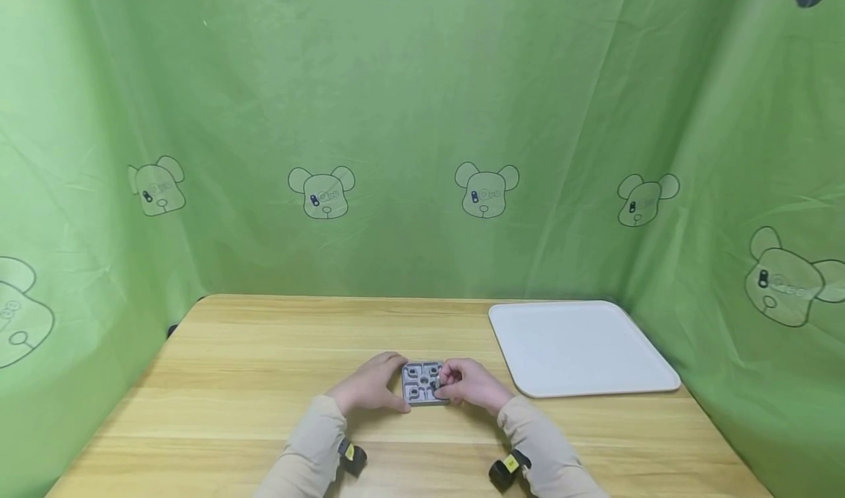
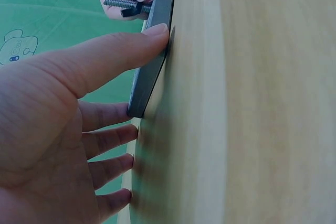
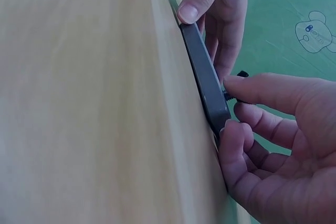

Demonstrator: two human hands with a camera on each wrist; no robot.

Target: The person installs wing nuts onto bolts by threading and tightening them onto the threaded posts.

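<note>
A grey square plate (image 1: 414, 381) with raised outlines and several round holes lies on the wooden table between both hands. My left hand (image 1: 372, 386) holds its left side, thumb on the near edge and forefinger at the far corner. A threaded bolt (image 2: 116, 2) stands out from the plate's upper face, with a black wing nut (image 2: 135, 9) on it close to the plate. At the plate's right side, my right hand (image 1: 474, 385) pinches the wing nut between thumb and forefinger. Its other fingers curl beside the plate's edge in the right wrist view, partly hiding the nut.
A white tray (image 1: 581, 348) lies at the table's right rear, beyond my right hand. Green curtains (image 1: 409, 249) with bear-head drawings stand behind and at both sides of the wooden table (image 1: 264, 344).
</note>
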